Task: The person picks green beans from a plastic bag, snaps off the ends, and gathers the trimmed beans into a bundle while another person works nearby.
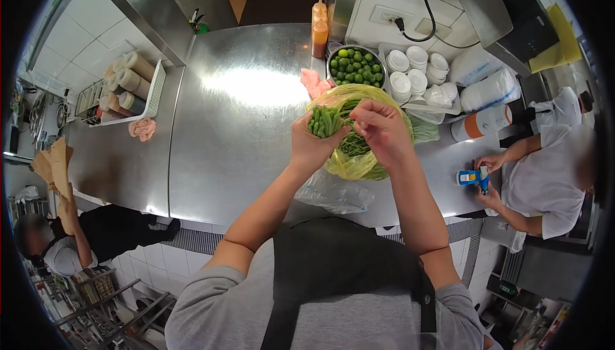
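A bunch of green beans (325, 122) is gripped in my left hand (312, 146), its ends pointing up and away from me. Just to the right, my right hand (384, 133) has its thumb and fingertips pinched together; what they hold, if anything, is too small to tell. Below both hands lies an open yellow plastic bag (368, 169) with more long green beans (353, 144) inside. A clear plastic bag (334, 193) lies on the steel table (234, 138) by my left forearm.
Limes fill a metal bowl (356, 66) behind the bag, beside sauce bottles (319, 33) and a pink cloth (314, 83). White cups (416, 56) stand back right. A co-worker (544, 174) at right holds a blue-and-white object (474, 177). Another person (80, 241) is at left.
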A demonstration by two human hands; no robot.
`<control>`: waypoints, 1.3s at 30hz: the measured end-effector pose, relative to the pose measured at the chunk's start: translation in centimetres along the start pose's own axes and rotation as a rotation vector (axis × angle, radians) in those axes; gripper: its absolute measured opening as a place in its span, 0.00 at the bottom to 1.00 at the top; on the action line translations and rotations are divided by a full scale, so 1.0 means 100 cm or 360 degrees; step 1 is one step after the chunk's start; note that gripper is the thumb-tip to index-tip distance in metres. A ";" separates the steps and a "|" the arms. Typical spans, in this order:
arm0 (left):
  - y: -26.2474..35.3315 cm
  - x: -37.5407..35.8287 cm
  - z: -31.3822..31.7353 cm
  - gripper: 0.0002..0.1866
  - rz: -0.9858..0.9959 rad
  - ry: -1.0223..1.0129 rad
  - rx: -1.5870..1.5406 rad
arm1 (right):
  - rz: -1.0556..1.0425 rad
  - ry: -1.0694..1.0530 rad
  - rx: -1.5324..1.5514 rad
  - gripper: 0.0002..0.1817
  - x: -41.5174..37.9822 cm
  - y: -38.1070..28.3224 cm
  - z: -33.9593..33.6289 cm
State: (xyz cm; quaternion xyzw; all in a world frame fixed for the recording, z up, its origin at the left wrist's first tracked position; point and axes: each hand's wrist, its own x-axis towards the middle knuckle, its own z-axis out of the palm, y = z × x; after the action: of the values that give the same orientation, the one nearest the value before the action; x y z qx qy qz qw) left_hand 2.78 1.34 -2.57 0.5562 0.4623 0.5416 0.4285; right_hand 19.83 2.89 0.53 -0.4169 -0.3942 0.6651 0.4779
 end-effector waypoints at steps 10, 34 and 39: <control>-0.007 0.010 -0.014 0.11 -0.0646 0.0076 -0.1259 | -0.0425 0.0350 -0.1308 0.04 0.003 0.031 -0.040; -0.014 0.006 -0.013 0.07 -0.0720 0.0191 -0.1438 | -0.0719 0.0163 -0.1516 0.08 -0.022 0.024 -0.013; -0.033 0.006 -0.008 0.12 -0.0983 0.0156 -0.1829 | -0.0655 0.0366 -0.1989 0.10 0.016 0.032 -0.049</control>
State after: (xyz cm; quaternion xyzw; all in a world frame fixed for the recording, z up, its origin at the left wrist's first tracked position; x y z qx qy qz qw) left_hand 1.80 2.63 -5.68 0.0548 0.2567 0.5792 0.7718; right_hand 23.14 4.29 -4.38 -0.6000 -0.7234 0.1581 0.3027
